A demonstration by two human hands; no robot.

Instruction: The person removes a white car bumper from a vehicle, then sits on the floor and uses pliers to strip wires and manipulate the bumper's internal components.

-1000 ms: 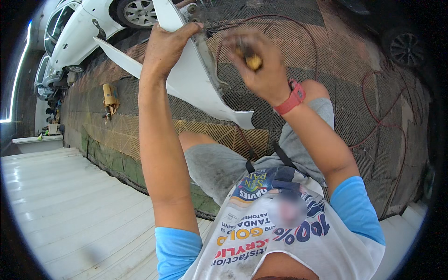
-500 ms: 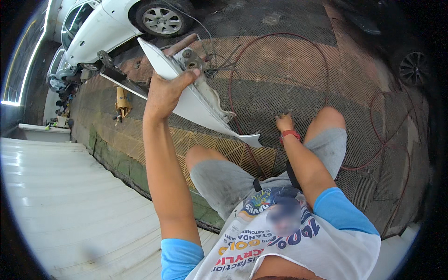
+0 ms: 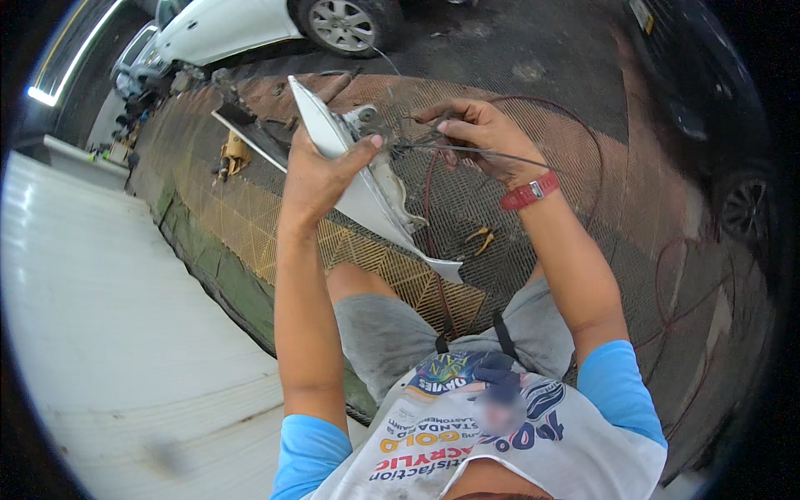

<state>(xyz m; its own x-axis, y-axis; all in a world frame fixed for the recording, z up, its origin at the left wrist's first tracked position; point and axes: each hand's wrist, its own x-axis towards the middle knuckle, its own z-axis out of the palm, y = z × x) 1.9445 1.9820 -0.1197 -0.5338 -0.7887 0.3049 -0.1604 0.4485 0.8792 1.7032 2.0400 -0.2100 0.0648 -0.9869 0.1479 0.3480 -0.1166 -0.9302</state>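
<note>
My left hand (image 3: 323, 173) grips a white curved car body panel (image 3: 379, 210), thumb over its edge and fingers out of sight behind it. A dirty metal bracket (image 3: 364, 118) sits on the panel's inner side. Just right of the bracket, my right hand (image 3: 487, 137) is closed on thin dark wire (image 3: 521, 157), finger and thumb pinched together. One strand runs back past the wrist; others tangle close to the bracket. Yellow-handled pliers (image 3: 481, 240) lie on the floor below my right hand.
A white car (image 3: 237, 33) stands at the far left, a dark car (image 3: 708, 92) at the right. Grid mats (image 3: 367, 254) cover the floor, crossed by a red hose (image 3: 602, 158). Left of me is a white ribbed surface (image 3: 150, 333); beyond it lies a yellowish-brown object (image 3: 236, 152).
My right hand has risen from the floor to the wires by the bracket and pinches them. The pliers now show where that hand was. My left hand still holds the panel.
</note>
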